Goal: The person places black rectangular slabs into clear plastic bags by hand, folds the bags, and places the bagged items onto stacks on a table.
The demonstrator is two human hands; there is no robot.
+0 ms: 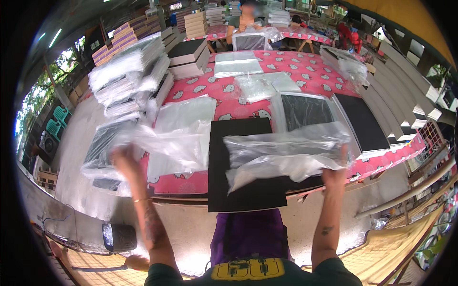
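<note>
My right hand (pixel 335 172) grips the right end of a crumpled clear plastic bag (pixel 286 155), stretched above the table. Out to the left, my left hand (pixel 125 161) is blurred and closed on another loose clear plastic bag (pixel 174 145), which trails from it toward the middle. Between my arms lies a flat black board (pixel 242 190), its near end jutting past the table's front edge; the raised plastic hides part of it. Flat clear bags (pixel 183 114) are under and behind the left plastic. A plastic-wrapped black board (pixel 305 112) rests beyond the right bag.
At the left stands a tall stack of plastic-wrapped boards (pixel 126 71). Black boards (pixel 360 121) and long stacks (pixel 400 90) line the right side. More clear bags (pixel 267 86) lie on the pink table cover (pixel 224 102). Across the table, another person (pixel 245 21) handles a wrapped board.
</note>
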